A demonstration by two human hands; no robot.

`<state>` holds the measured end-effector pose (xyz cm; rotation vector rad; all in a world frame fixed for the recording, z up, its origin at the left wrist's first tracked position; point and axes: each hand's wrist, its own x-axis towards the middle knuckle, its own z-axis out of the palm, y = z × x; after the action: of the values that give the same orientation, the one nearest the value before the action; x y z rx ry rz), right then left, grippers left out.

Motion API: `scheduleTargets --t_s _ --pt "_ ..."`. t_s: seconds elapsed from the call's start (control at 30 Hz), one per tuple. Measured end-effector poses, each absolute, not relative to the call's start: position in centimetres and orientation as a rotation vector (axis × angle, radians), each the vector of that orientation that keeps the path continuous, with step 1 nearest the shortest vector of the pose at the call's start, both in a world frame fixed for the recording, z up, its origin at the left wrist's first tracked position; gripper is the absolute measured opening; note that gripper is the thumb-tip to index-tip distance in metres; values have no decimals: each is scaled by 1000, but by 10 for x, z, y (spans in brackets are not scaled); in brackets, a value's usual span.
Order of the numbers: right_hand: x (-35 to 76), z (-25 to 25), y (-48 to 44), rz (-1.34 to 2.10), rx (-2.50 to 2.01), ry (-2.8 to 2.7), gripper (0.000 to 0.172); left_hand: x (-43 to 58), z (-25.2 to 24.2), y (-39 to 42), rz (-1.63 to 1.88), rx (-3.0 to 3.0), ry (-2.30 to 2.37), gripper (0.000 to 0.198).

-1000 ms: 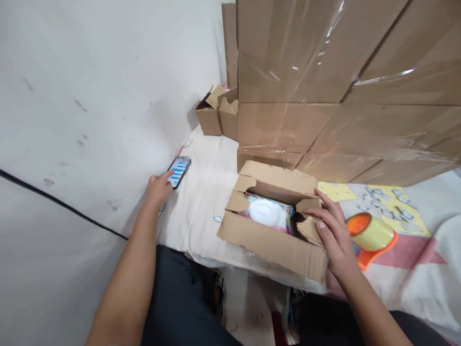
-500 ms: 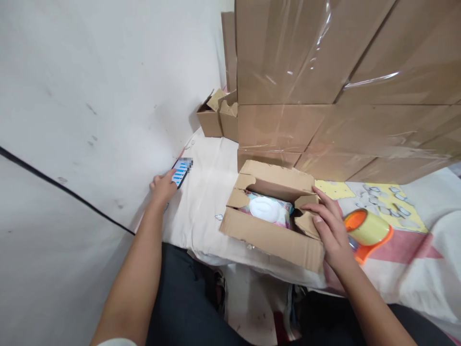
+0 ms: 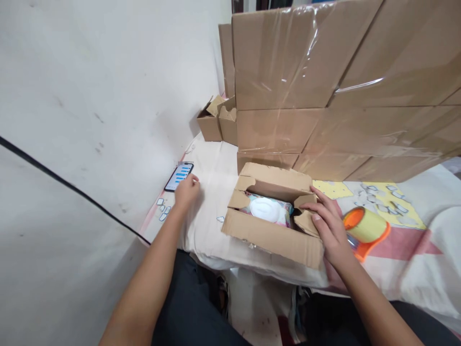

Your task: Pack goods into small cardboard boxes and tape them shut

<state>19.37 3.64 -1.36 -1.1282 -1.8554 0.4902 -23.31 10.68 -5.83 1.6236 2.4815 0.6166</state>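
An open cardboard box [image 3: 268, 235] lies on a cloth-covered surface in front of me, with a wipes pack with a white lid [image 3: 267, 210] inside. My right hand [image 3: 327, 226] rests on the box's right flap, fingers spread flat. My left hand [image 3: 186, 191] hovers just right of a lit phone [image 3: 179, 176] lying by the wall; its fingers are loosely curled and hold nothing.
An orange tape dispenser with a yellowish roll [image 3: 367, 229] sits right of my right hand. A tall stack of plastic-wrapped cartons [image 3: 324, 86] stands behind the box. Two small open cartons [image 3: 218, 122] sit in the far corner. Small paper bits [image 3: 163, 209] lie near the wall [image 3: 90, 96].
My left hand has left the phone's screen and drawn back to the right. My right hand stays on the flap. The view has shifted slightly.
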Motion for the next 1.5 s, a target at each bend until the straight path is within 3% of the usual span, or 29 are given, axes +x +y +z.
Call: scheduleTargets --t_s 0.27,0.43,0.6,0.8,0.93,1.0,1.07,1.27,1.37,1.43,1.5 --pt "194 -13 35 489 -1135 -1866 26 -165 -72 113 497 1816 2144 20" --pt "195 -13 34 498 -1139 -1861 24 -155 -51 97 765 1882 1921 37" --pt "197 -14 37 524 -1128 -1868 24 -131 -37 77 1289 1883 1220 39" --pt "197 -16 35 530 -1181 -1815 26 -120 -35 74 1193 1598 1046 49" --pt "195 -23 35 670 -1194 -1651 61 -117 -36 71 1303 1423 937 82" --pt "195 -24 35 727 -1132 -1623 77 -117 -35 70 1350 1453 952 88" --pt "196 -22 35 668 -1111 -1633 82 -118 -33 69 1374 1538 999 85" --pt "213 -1 28 208 -1193 -1735 58 -121 -24 69 1285 1824 1139 32" --pt "230 12 26 -154 -1215 -1657 35 -120 -23 67 1288 1870 1153 30" --pt "242 18 25 -227 -1255 -1583 21 -121 -23 66 1283 1890 1153 31" --pt "252 20 24 -196 -1283 -1617 19 -121 -24 64 1280 1915 1155 32"
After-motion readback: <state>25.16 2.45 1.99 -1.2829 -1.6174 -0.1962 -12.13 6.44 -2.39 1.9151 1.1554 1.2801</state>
